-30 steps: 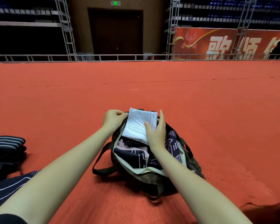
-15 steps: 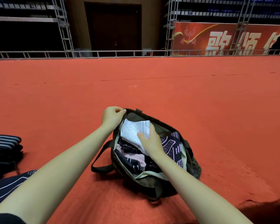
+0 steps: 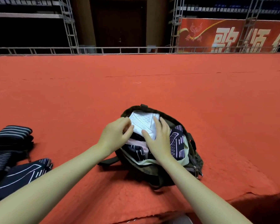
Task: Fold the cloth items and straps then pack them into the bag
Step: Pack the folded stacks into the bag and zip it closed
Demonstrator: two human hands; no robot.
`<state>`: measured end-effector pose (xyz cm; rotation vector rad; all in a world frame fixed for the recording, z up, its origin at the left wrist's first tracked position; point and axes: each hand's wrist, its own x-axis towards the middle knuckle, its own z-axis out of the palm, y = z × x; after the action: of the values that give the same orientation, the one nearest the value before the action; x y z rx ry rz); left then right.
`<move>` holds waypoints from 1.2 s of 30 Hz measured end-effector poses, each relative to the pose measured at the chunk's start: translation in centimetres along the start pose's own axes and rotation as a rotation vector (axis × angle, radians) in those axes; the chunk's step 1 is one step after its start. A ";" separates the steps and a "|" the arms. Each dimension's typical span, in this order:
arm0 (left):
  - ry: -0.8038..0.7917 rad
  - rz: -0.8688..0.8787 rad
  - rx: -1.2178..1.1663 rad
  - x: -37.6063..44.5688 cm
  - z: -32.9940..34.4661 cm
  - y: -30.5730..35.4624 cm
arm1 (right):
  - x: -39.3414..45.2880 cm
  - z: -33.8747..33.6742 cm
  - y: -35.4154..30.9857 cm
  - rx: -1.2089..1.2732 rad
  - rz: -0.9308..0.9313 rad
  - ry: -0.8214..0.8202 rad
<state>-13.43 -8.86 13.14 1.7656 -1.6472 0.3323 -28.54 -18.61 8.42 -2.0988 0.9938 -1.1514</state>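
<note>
**Friend:** Where's that white piece now?

**Me:** At the far end of the bag, lying on top of the other folded things. The white cloth is in the mouth of the bag but not sunk in; its far edge sits against the far rim.

**Friend:** And your hands?

**Me:** My left hand is at the cloth's left edge, fingers curled in and touching it. Whether I'm pinching the fabric or only nudging it, I can't tell, since the fingertips are tucked out of sight. My right hand lies flat and spread on the near right part of the cloth, pressing, gripping nothing.

**Friend:** How does it handle?

**Me:** I'd judge it light and soft, so it gives anywhere I push and the fold could spring open. Best to keep a flat palm over the fold and guide the edges, not tug a corner. The dark patterned cloth just to the right looks equally limp, so it should squash aside.

**Friend:** Anything left over?

**Me:** Yes, near left on the red carpet: a stack of striped folded pieces and a dark lined cloth, well apart from the bag. I'd take those by the folded edge, both hands under.
</note>
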 end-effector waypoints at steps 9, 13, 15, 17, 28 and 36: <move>-0.323 -0.191 0.167 -0.5 0.4 -1.0 | 2.4 0.3 0.6 -0.212 -0.258 -0.319; -0.334 -0.133 0.184 -0.9 -0.1 -2.0 | 2.8 1.4 0.2 -0.290 -0.216 -0.300; -0.297 -0.077 0.117 -1.8 0.0 -1.9 | 2.8 2.2 -0.6 -0.358 -0.188 -0.280; -0.264 -0.013 0.034 -2.8 0.2 -1.4 | 2.5 3.1 -1.4 -0.413 -0.165 -0.308; -0.057 0.054 0.079 -2.8 1.9 -2.0 | 1.5 -1.6 0.1 0.022 -0.124 -0.540; 0.046 -0.509 -0.067 2.9 2.1 -2.2 | 5.4 -2.0 -0.2 -0.164 -0.154 -0.382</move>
<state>-11.38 -12.51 12.70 2.0285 -1.1083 0.0796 -28.25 -23.10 12.09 -2.4421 0.7774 -0.7123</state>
